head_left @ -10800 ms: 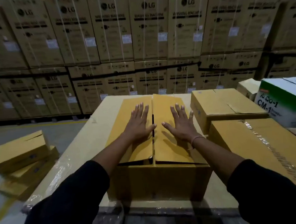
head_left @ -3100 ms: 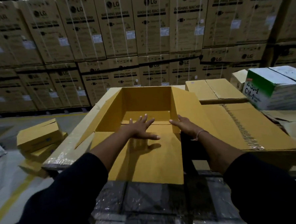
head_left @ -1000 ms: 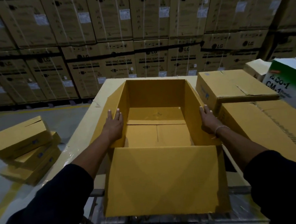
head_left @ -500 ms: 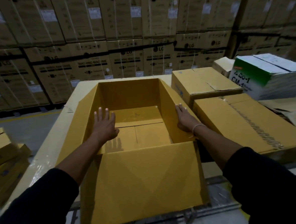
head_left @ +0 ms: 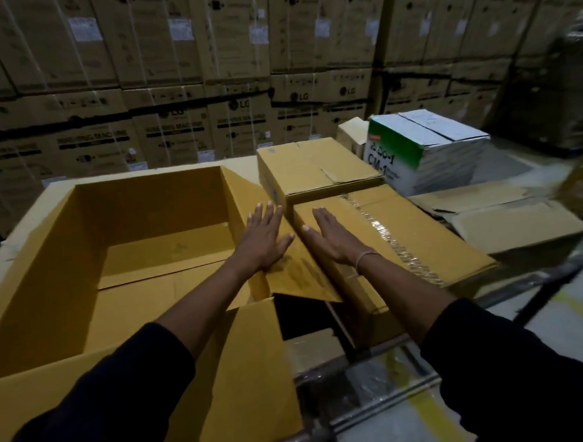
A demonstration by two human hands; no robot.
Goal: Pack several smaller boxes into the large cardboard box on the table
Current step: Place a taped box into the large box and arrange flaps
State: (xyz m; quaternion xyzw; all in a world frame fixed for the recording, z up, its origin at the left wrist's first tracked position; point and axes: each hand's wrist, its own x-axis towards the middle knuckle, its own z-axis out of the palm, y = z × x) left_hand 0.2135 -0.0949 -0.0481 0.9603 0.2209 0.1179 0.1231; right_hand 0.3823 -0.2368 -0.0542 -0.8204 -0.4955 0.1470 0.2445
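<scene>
The large cardboard box [head_left: 64,269] stands open on the table at the left, with all its flaps folded outward and nothing inside. My left hand [head_left: 262,238] lies flat, fingers apart, on the box's right flap. My right hand [head_left: 332,238] rests flat on the top of a taped brown box [head_left: 418,247] just right of that flap. Behind the taped box sits a smaller closed brown box [head_left: 314,171]. Neither hand grips anything.
A white and green carton [head_left: 425,151] stands at the back right. Flattened cardboard sheets [head_left: 508,217] lie to the right of the taped box. A wall of stacked washing machine cartons [head_left: 207,89] closes off the far side. The table's plastic-wrapped front edge [head_left: 361,387] is close to me.
Both hands left the open box's side walls and swung right: the left onto the right flap, the right onto the taped box. The view also turned right.
</scene>
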